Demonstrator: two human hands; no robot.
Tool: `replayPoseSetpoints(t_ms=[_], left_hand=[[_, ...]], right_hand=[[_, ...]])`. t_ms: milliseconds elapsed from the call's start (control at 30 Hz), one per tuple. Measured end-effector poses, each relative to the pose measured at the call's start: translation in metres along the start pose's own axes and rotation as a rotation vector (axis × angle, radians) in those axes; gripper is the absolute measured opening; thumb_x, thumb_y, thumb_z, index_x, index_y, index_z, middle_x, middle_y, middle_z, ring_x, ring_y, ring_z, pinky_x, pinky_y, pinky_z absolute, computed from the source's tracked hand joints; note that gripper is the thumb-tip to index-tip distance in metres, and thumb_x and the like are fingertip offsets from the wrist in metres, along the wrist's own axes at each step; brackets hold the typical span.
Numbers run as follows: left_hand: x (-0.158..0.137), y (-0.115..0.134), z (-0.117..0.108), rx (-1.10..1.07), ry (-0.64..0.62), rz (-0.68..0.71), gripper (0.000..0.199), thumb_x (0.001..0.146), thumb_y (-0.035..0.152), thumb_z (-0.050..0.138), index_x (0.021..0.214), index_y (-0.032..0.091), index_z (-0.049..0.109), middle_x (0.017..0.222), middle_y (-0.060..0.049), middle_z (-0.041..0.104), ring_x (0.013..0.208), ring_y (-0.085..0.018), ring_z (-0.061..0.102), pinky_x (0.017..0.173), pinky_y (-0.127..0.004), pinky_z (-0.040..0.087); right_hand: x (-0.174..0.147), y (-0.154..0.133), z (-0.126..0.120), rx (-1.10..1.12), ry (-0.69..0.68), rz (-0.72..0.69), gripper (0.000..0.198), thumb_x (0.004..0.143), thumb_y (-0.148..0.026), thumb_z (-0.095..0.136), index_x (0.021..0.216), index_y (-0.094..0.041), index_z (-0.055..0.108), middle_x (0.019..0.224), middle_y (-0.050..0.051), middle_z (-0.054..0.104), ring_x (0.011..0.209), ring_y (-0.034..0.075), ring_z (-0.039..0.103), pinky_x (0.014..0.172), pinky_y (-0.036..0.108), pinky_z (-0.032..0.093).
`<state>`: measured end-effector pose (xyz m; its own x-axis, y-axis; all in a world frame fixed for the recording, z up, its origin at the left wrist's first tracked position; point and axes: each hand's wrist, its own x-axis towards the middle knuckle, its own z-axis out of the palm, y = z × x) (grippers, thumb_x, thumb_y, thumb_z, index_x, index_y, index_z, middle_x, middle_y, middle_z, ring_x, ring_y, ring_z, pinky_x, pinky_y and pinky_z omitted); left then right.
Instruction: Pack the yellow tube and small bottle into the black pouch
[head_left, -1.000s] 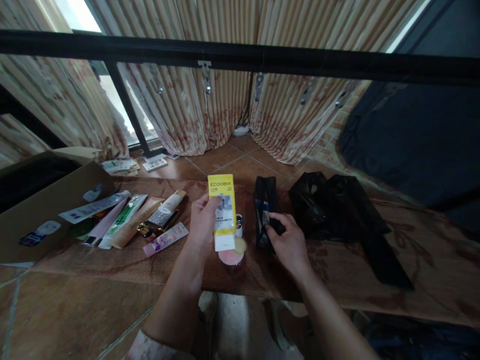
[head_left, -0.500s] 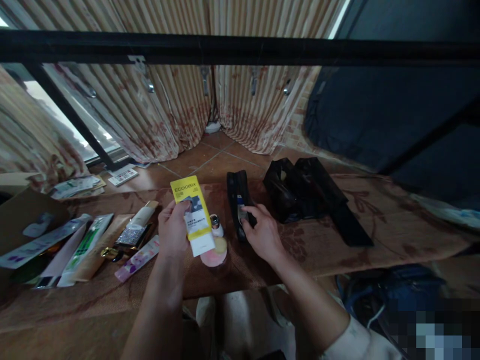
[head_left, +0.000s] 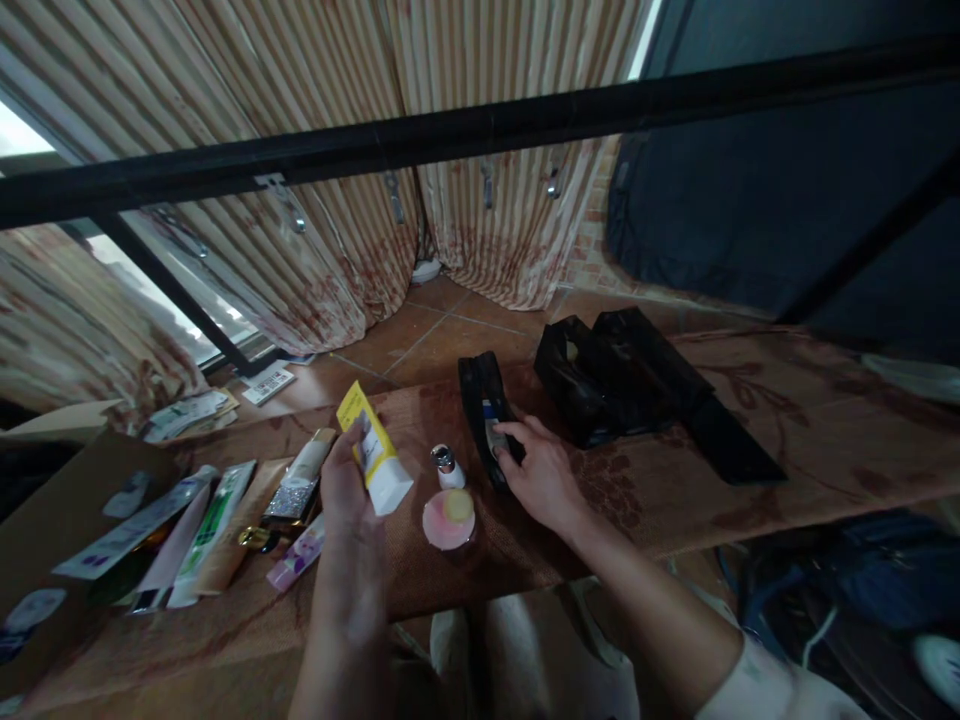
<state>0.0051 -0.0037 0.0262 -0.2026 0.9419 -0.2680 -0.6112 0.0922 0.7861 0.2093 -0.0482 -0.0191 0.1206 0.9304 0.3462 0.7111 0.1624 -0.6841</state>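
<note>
My left hand (head_left: pixel 349 480) is closed around a yellow-and-white squeeze tube (head_left: pixel 373 450), its white cap tilted down towards the right. My right hand (head_left: pixel 540 470) is at a narrow black pouch (head_left: pixel 480 390) standing upright with its top parted. Thumb and index finger curl at the pouch's opening, beside a small grey-and-blue item (head_left: pixel 490 412) inside it. The lower part of that item is hidden. Between my hands stand a small white bottle with a shiny silver cap (head_left: pixel 445 462) and a round pink container (head_left: pixel 448 525) with a pale yellow disc on top.
Several cosmetic tubes (head_left: pixel 214 520) lie in a row at the left beside a cardboard box (head_left: pixel 67 500). A larger black bag (head_left: pixel 600 380) sits to the right on the brown cloth (head_left: pixel 622 490). A dark metal bar (head_left: pixel 480 135) runs across in front of the curtains.
The tube in my left hand has turned, its cap now angled to the right, leaving the bottle and pink container more visible. My right hand stays at the pouch. The whole view has tilted.
</note>
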Motion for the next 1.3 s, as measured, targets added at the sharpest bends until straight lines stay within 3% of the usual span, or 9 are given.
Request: replayPoseSetpoints(t_ms=[67,167,333,700,967,1167,1300], left_hand=[[-0.002,0.004,0.0,-0.068,-0.012,-0.008,0.022,0.079,0.017,0.056,0.099,0.017,0.066,0.071,-0.001,0.07,0.053,-0.012,0.062,0.053,-0.02,0.054],[-0.003,0.009,0.0,-0.192,-0.096,-0.074,0.031,0.087,0.022,0.046,0.113,0.017,0.064,0.082,-0.006,0.073,0.07,-0.016,0.07,0.075,-0.03,0.059],[-0.002,0.011,-0.006,-0.332,-0.246,-0.135,0.041,0.093,0.037,0.039,0.123,0.019,0.06,0.105,-0.011,0.074,0.098,-0.025,0.07,0.093,-0.047,0.052],[-0.009,0.004,0.006,-0.095,-0.273,0.0,0.055,0.09,0.064,0.038,0.098,0.018,0.068,0.074,-0.005,0.068,0.06,-0.015,0.063,0.064,-0.028,0.055],[-0.016,0.001,0.012,0.047,-0.295,-0.029,0.071,0.082,0.078,0.033,0.1,0.018,0.067,0.069,-0.006,0.062,0.057,-0.016,0.061,0.056,-0.029,0.052],[-0.021,-0.001,0.016,0.071,-0.275,-0.085,0.078,0.075,0.085,0.033,0.093,0.018,0.069,0.068,-0.01,0.063,0.078,-0.027,0.068,0.061,-0.033,0.055],[-0.022,-0.003,0.018,0.082,-0.295,-0.127,0.078,0.078,0.084,0.029,0.088,0.018,0.069,0.065,-0.01,0.062,0.074,-0.026,0.067,0.059,-0.033,0.055]], right_hand=[[0.0,0.0,0.001,-0.006,0.003,0.002,0.023,0.085,-0.019,0.056,0.106,-0.022,0.066,0.104,0.008,0.064,0.101,0.024,0.062,0.09,0.037,0.049],[0.0,0.0,0.002,-0.012,0.003,0.015,0.023,0.085,-0.02,0.056,0.106,-0.022,0.066,0.103,0.008,0.065,0.099,0.024,0.063,0.088,0.037,0.05],[0.0,-0.001,0.002,-0.009,-0.007,0.014,0.023,0.086,-0.02,0.055,0.106,-0.021,0.066,0.106,0.008,0.065,0.099,0.024,0.063,0.089,0.038,0.049],[0.0,-0.001,0.001,-0.013,0.002,0.008,0.022,0.085,-0.02,0.056,0.105,-0.021,0.067,0.105,0.008,0.065,0.1,0.024,0.062,0.09,0.037,0.049],[0.001,0.001,0.002,-0.006,0.004,0.002,0.023,0.084,-0.019,0.057,0.105,-0.023,0.067,0.103,0.007,0.065,0.102,0.023,0.062,0.091,0.037,0.049],[0.0,0.002,0.003,-0.012,0.002,-0.001,0.024,0.085,-0.019,0.057,0.106,-0.021,0.068,0.104,0.008,0.065,0.101,0.024,0.062,0.091,0.038,0.049],[0.001,0.002,0.003,-0.021,0.004,0.002,0.023,0.085,-0.02,0.057,0.105,-0.02,0.068,0.104,0.008,0.064,0.1,0.024,0.061,0.091,0.038,0.048]])
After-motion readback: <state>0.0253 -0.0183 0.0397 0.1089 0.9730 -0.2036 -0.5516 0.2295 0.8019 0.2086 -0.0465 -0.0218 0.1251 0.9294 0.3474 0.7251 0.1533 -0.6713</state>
